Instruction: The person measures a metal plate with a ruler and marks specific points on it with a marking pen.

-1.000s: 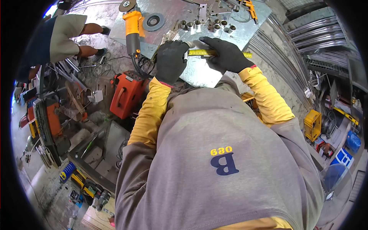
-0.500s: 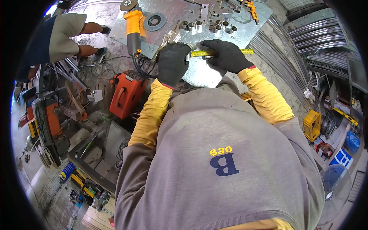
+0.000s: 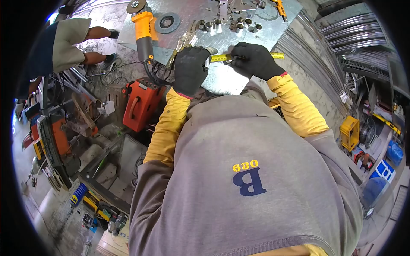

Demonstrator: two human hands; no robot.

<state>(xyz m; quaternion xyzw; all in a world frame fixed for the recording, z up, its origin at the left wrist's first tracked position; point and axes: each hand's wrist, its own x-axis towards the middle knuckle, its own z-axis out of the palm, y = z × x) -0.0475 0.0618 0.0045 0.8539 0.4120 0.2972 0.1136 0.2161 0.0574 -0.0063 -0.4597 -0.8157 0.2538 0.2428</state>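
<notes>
Across the near edge of the metal counter [image 3: 222,81] lies the yellow tape measure [image 3: 220,57]. The left hand [image 3: 190,68] fingers are clamped on one end; the right hand [image 3: 255,59] fingers pinch the blade. An angle grinder [image 3: 143,30] rests near the left hand.

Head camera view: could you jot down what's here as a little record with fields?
Left hand: black glove, at one end of the yellow tape measure; grip unclear
Right hand: black glove, fingers bent onto the tape
Surface: metal sheet
Beside the left hand: locking pliers, angle grinder
Farther on the sheet: short metal tubes, grinding disc
Off the sheet: orange machine
Nearby: another person
</notes>
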